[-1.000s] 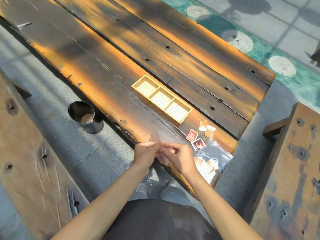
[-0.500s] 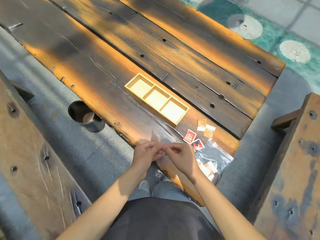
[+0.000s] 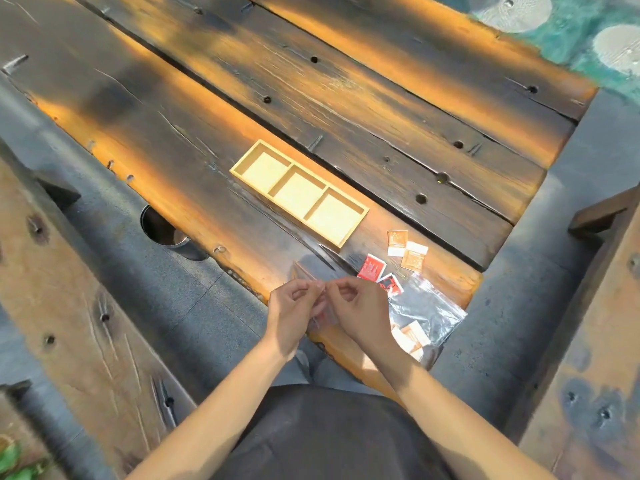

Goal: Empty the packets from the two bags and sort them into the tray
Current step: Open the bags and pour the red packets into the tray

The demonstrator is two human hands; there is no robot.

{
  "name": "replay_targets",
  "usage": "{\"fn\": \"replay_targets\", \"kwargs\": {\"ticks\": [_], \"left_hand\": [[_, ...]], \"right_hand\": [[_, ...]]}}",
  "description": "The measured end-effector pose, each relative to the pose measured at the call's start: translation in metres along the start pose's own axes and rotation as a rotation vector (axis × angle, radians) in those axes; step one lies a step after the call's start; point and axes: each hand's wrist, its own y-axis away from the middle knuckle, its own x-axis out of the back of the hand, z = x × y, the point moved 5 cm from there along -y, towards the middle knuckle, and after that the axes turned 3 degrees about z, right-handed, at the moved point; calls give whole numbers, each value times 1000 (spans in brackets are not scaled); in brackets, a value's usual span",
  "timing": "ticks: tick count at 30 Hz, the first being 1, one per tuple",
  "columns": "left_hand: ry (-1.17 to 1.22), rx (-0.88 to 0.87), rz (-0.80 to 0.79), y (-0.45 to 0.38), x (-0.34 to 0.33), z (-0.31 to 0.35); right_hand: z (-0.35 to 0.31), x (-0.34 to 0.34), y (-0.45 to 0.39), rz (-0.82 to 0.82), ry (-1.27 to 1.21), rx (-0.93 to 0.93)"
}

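Both hands, left hand [image 3: 294, 303] and right hand [image 3: 356, 306], pinch the thin, limp, slippery clear bag [image 3: 320, 315] at its mouth, the best hold.

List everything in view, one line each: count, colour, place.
tray: 1, pale wood, three bare compartments, mid-table
red packets: 2, red, loose on the table right of the hands
tan packets: 2, orange-tan and white, loose beyond the red ones
flat bag: 1, clear, at the table edge, tan packets inside
held bag: 1, clear, between the hands
table: 1, dark and orange planks
cup: 1, metal, on the ground left
benches: 2, wood, either side
left hand: pinches held bag
right hand: pinches held bag
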Motion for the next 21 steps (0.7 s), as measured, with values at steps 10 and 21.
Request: {"fn": "replay_targets", "kwargs": {"ticks": [10, 21], "left_hand": [[34, 15, 28, -6, -7, 2], [-393, -11, -133, -21, 15, 40]], "right_hand": [[3, 0, -5, 94, -110, -236], [-34, 2, -13, -82, 300, 90]]}}
